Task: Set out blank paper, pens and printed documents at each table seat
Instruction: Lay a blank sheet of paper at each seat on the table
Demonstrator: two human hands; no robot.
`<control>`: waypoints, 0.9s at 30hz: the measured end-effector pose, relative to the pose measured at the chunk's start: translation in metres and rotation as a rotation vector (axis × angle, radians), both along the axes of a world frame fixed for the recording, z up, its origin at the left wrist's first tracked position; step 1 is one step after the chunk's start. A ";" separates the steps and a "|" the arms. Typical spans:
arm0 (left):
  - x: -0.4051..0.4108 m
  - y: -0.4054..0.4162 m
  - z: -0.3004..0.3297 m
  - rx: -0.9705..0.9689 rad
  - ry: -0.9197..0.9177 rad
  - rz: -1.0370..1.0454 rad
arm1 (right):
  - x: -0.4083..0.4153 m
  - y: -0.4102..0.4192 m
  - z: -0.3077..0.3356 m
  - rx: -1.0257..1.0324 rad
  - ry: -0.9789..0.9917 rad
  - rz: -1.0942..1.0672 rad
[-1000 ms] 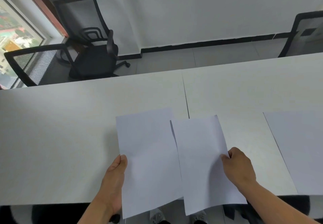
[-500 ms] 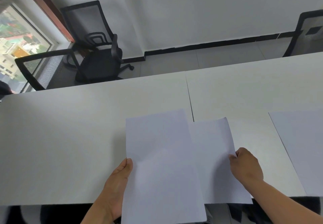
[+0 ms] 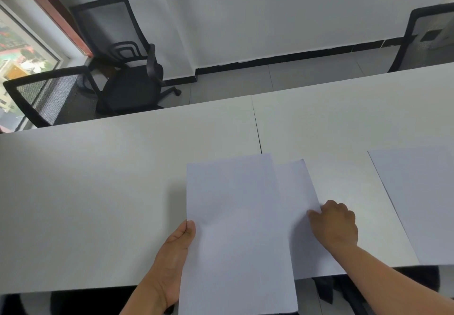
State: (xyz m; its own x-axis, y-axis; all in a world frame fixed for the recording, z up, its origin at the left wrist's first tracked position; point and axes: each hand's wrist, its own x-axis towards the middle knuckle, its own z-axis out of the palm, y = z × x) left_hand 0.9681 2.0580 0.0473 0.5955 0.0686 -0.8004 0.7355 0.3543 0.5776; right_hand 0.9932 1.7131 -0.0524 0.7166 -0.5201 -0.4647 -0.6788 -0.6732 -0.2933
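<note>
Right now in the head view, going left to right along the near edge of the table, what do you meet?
Left hand → the sheet it holds → the sheet under the right hand → right hand → a third sheet lying flat on the table at the right edge of the picture.

L hand [image 3: 175, 251] thumb-up grip; R hand [image 3: 335, 224] curled, knuckles up.

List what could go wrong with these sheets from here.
1. The left hand holds its sheet over the sheet the right hand is placing; set down as is, the two would likely overlap.
2. The placed sheet's near end hangs past the table edge, so it may slide off once released.
</note>
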 end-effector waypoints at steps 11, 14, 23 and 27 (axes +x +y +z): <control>0.000 -0.008 0.010 0.047 -0.002 -0.001 | 0.003 0.013 0.021 0.111 -0.233 -0.112; -0.002 -0.006 0.015 0.057 -0.007 0.011 | 0.000 0.030 0.049 0.460 -0.329 -0.061; -0.013 0.009 0.067 0.109 -0.087 0.106 | -0.013 0.078 0.122 0.839 -0.375 0.199; -0.020 0.028 0.096 0.107 -0.169 0.116 | -0.007 0.100 0.146 0.862 -0.382 0.268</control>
